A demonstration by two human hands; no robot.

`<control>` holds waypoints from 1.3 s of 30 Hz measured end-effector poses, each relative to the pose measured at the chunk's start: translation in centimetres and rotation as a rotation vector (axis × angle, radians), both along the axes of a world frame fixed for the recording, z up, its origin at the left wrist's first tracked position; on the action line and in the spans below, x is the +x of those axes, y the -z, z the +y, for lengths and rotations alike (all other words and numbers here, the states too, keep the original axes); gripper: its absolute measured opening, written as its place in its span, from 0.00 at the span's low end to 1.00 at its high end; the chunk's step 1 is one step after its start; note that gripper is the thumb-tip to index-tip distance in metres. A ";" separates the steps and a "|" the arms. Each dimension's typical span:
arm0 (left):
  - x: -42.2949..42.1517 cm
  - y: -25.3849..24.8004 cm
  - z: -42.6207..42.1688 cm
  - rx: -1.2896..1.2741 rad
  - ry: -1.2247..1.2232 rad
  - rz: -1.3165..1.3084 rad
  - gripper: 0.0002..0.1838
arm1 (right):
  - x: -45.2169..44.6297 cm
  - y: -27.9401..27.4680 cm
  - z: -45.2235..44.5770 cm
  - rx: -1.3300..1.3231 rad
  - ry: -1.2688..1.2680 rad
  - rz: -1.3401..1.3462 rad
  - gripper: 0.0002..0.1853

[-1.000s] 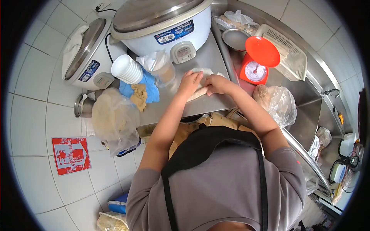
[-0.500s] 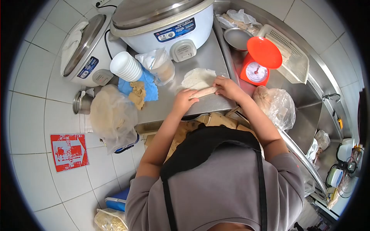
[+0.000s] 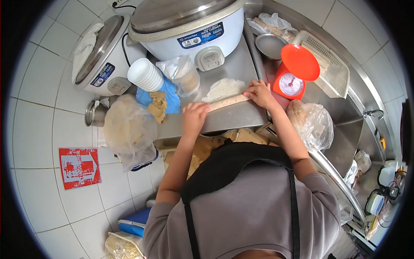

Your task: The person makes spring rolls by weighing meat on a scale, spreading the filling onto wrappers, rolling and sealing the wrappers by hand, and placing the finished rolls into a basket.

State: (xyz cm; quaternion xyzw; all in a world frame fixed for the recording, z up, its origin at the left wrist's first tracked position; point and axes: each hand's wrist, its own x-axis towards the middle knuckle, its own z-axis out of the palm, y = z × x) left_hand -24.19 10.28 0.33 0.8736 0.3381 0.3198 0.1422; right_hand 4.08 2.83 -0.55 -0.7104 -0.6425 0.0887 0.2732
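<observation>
A pale, thin wrapper sheet (image 3: 225,90) lies on the steel counter (image 3: 172,126), with its near edge rolled around a long strip of filling (image 3: 228,102). My left hand (image 3: 195,116) is closed at the left end of this roll, fingers curled together. At the roll's right end, my right hand (image 3: 259,94) pinches it with bent fingers. The fingertips partly hide both ends. Left of the sheet stand a bagged container (image 3: 186,80) and a tan cloth (image 3: 158,106) on a blue cloth (image 3: 172,99).
Two rice cookers (image 3: 196,34) stand at the back, with stacked white cups (image 3: 144,74) before them. A red scale (image 3: 291,83), a metal bowl (image 3: 271,45), a white basket (image 3: 340,73) and a plastic bag (image 3: 317,129) are on the right. Another bag (image 3: 129,129) hangs left.
My hands have moved apart along the roll, my left hand leftward and my right hand rightward. More of the roll and sheet now shows between them.
</observation>
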 end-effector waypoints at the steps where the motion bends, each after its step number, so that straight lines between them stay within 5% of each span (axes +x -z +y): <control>1: 0.1 0.1 -0.1 0.007 0.022 0.011 0.09 | -0.1 0.0 0.2 0.003 0.014 0.007 0.07; 4: 0.1 0.0 0.2 -0.004 0.055 0.071 0.08 | -1.2 -0.1 1.0 0.194 -0.085 -0.008 0.06; 7: 0.2 -0.4 0.2 0.008 0.015 0.139 0.11 | -2.4 0.3 1.8 0.104 -0.333 0.201 0.06; 13: 4.3 1.3 -0.8 0.099 0.194 -0.008 0.17 | -1.8 0.9 4.4 -0.074 -0.273 0.427 0.06; 19: 4.7 2.3 1.9 -0.136 0.204 -0.105 0.16 | -3.8 -0.6 4.1 0.150 -0.339 0.145 0.08; 25: 1.6 3.0 3.3 -0.130 0.149 -0.123 0.17 | -2.7 1.0 6.5 -0.109 -0.314 0.351 0.08; 27: 0.6 2.7 2.6 -0.093 0.089 -0.106 0.17 | -1.8 -0.6 6.9 -0.127 -0.279 0.119 0.09; 28: 0.3 2.5 2.3 -0.077 0.058 -0.097 0.18 | -1.5 -1.5 7.1 -0.140 -0.259 0.005 0.10; 31: 0.4 2.8 2.5 -0.091 0.054 -0.127 0.18 | 2.7 -0.5 10.1 0.098 0.353 -0.424 0.23; 32: 0.6 2.8 2.5 -0.096 0.054 -0.135 0.18 | 4.4 -0.9 11.3 -0.064 0.509 -0.463 0.28; 36: 0.4 2.7 2.5 -0.084 0.061 -0.161 0.19 | 12.1 2.1 15.3 -0.421 0.568 -0.328 0.38; 39: 0.4 2.5 2.3 -0.063 0.009 -0.187 0.19 | 11.4 2.2 14.5 -0.232 0.744 -0.270 0.39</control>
